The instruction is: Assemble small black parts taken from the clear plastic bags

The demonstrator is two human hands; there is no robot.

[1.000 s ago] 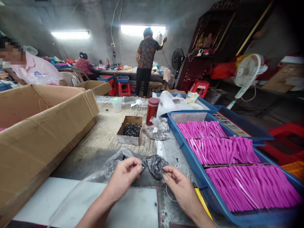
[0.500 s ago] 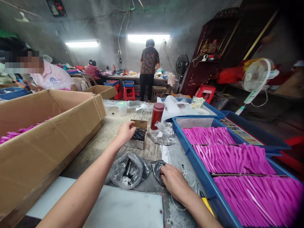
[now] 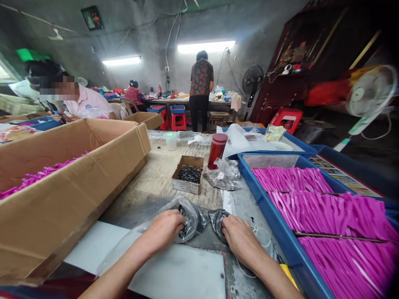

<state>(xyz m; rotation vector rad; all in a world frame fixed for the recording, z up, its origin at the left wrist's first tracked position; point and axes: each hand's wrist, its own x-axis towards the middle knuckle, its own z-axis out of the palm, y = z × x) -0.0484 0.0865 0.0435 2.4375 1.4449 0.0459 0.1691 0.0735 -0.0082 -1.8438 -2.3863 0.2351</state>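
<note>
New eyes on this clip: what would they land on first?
Probably the magenta strips, packed in rows in the blue tray at right. Next, perhaps, the big cardboard box at left. Below centre, the left hand is at the mouth of an open plastic bag, the right hand at a darker bag beside it.

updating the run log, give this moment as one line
left grip: at open bag | right grip: at dark bag | small box: holds dark pieces, beyond both bags
</note>
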